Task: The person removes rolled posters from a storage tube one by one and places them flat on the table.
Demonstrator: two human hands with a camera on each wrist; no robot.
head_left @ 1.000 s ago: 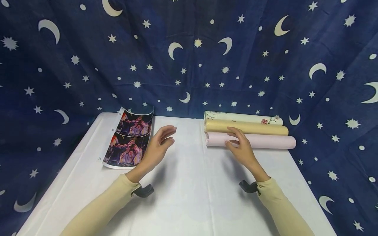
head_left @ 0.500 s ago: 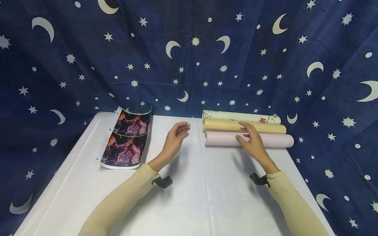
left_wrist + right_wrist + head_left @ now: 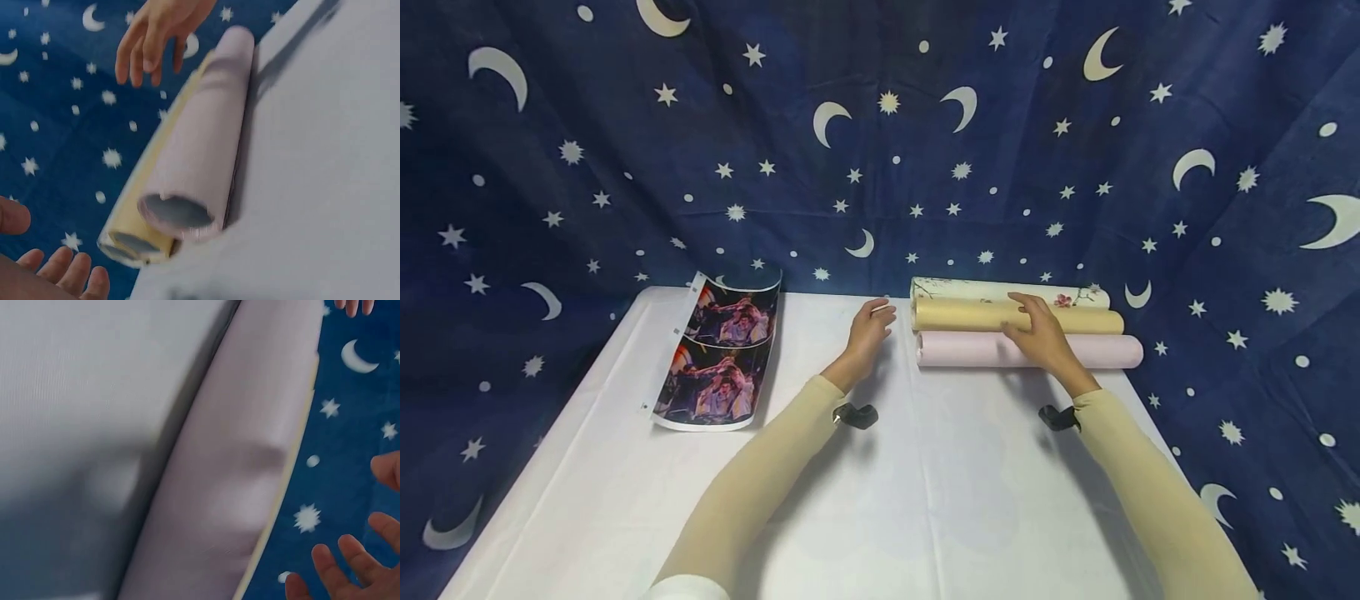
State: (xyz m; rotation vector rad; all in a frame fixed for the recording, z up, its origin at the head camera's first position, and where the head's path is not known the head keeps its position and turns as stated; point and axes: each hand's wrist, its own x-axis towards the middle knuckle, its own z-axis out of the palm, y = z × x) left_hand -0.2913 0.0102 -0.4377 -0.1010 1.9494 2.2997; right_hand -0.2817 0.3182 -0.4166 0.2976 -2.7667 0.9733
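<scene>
Blossom-print roll (image 3: 958, 289), gold roll (image 3: 958, 315), pale pink roll (image 3: 962, 349) — long axes left to right — lay under the nearer right hand (image 3: 1042, 337), apparently untouched, and just right of the left hand (image 3: 867, 337), all fingers relaxed, empty.

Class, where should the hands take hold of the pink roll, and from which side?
Grip the pink roll probably round its body near each end, from above and the person's side. It lies crosswise on the white table, so two holds should keep its length level. Its near side is exposed, while the gold roll sits close behind; the open left end looks hollow, so squeeze gently.
</scene>
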